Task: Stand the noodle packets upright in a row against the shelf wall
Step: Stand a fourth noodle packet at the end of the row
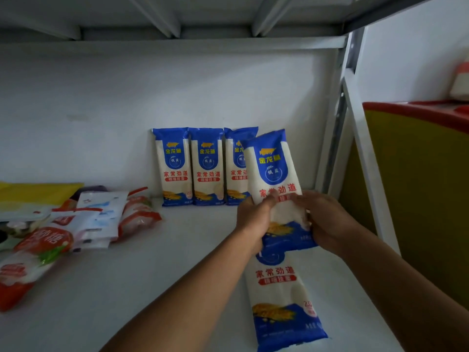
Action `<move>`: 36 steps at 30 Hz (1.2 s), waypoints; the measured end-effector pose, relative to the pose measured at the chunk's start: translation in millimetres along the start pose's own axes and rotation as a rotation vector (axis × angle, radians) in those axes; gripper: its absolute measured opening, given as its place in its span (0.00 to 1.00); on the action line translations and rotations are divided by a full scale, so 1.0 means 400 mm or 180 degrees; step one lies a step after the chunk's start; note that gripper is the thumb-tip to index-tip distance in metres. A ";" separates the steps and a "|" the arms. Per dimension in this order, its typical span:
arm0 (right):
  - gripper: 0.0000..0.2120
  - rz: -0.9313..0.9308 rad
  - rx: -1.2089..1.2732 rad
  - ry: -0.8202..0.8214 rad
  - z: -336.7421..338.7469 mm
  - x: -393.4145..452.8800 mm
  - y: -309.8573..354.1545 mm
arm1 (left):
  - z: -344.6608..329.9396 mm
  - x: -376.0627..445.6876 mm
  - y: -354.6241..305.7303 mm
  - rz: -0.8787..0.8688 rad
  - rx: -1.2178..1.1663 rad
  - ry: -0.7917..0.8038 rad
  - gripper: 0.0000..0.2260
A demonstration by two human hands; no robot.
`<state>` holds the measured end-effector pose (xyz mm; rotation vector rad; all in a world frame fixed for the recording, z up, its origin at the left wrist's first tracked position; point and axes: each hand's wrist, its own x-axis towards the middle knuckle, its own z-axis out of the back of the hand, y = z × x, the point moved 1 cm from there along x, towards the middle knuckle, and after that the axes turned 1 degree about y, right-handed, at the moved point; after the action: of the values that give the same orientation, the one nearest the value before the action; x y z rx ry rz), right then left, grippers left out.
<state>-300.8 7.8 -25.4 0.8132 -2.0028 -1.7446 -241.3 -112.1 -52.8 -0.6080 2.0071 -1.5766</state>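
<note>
Three blue-and-white noodle packets stand upright in a row against the white back wall: the left one [174, 166], the middle one [207, 166] and the right one [235, 171], which is partly hidden. A fourth noodle packet [272, 168] is held tilted in front of them, above the shelf. My left hand [253, 216] grips its lower left side and my right hand [327, 219] grips its lower right side. Another noodle packet [281, 298] lies flat on the shelf below my hands, its top end covered by the held one.
A heap of red-and-white bags [63, 232] and a yellow pack [38, 191] lies at the left of the white shelf floor [152, 275]. A grey metal upright [340, 128] bounds the shelf on the right. Beyond it stands a yellow and red cabinet [416, 186].
</note>
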 end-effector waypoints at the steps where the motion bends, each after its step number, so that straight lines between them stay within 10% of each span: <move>1: 0.12 -0.0069 0.0111 0.0143 0.011 0.011 0.002 | 0.000 0.016 -0.004 -0.0067 -0.0043 0.0064 0.08; 6: 0.20 0.0047 0.0143 0.0755 0.056 0.091 -0.035 | -0.022 0.064 -0.027 -0.0657 0.0418 0.0400 0.12; 15: 0.15 0.0450 0.0003 -0.0341 0.072 0.269 -0.076 | -0.050 0.222 0.015 -0.0727 0.0998 0.0500 0.13; 36: 0.15 0.1036 -0.1259 -0.1237 0.054 0.572 -0.096 | -0.102 0.472 0.076 -0.1296 0.1795 -0.1167 0.14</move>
<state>-482.9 -122.7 -89.6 0.0186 -1.7791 -2.1066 -413.6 -193.7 -97.1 -1.0199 1.1418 -1.9776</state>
